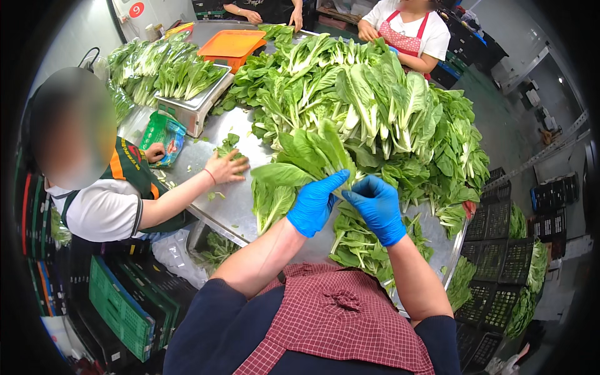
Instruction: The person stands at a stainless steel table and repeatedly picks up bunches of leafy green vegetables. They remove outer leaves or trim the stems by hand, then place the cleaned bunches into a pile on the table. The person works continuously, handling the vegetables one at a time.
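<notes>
My left hand (315,202), in a blue glove, is closed around the stalks of a bunch of leafy greens (309,157), whose leaves point away and to the left. At the cut end of the stalks, my right hand (377,208), gloved too, pinches with thumb and fingers; whether it grips a stalk or a leaf I cannot tell. Beyond both hands rises a large heap of leafy greens (375,93). Some loose greens (272,201) lie left of my left hand, and more greens (356,239) lie under my right hand, on the steel table (206,187).
At the left a co-worker's hand (226,168) rests on the table near leaf scraps. Behind it stand a scale (187,105) bearing greens, bagged greens (145,65) and an orange scale (233,44). Two more people stand across the table. Crates (487,262) with greens are at the right.
</notes>
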`<act>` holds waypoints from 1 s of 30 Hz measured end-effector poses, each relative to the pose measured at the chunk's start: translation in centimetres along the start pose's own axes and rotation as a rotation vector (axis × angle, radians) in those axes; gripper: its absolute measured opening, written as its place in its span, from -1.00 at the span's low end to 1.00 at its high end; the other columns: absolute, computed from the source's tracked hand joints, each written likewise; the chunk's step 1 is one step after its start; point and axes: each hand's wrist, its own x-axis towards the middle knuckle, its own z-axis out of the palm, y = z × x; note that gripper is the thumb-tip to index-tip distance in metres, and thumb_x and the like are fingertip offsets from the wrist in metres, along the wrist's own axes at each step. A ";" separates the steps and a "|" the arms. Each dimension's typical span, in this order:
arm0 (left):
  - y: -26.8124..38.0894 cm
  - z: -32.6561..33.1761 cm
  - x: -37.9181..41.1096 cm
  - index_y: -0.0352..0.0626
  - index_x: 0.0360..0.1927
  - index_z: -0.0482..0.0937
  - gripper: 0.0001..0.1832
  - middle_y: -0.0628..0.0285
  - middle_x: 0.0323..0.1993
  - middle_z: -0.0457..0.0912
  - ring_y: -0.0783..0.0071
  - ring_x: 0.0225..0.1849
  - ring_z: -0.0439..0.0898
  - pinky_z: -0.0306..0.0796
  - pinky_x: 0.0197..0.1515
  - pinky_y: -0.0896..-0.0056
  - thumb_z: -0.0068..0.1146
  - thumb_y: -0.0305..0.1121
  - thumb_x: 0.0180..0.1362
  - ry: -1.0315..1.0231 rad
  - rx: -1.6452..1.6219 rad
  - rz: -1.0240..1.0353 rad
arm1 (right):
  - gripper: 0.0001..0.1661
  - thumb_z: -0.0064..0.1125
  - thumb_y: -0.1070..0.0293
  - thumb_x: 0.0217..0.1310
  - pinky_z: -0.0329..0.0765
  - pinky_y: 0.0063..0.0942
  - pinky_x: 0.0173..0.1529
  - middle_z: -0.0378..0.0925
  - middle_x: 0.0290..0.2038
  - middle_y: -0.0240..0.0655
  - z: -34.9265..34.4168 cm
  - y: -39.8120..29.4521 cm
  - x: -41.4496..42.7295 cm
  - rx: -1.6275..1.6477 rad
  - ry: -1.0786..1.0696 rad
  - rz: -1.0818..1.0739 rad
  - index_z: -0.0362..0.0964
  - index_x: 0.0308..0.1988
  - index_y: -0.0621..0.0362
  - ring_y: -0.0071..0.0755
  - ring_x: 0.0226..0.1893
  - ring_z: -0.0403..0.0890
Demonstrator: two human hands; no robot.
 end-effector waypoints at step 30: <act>-3.6 -5.1 -2.2 -0.24 0.07 0.42 -0.64 0.07 -0.14 0.62 0.22 -0.09 0.62 0.49 0.06 0.18 0.15 -0.40 0.22 0.031 0.156 -0.118 | -0.53 0.37 0.04 -0.07 0.52 -0.25 -0.24 0.61 -0.46 -0.07 -11.6 -0.8 13.2 -0.583 0.471 -0.059 0.58 -0.36 0.27 -0.13 -0.44 0.62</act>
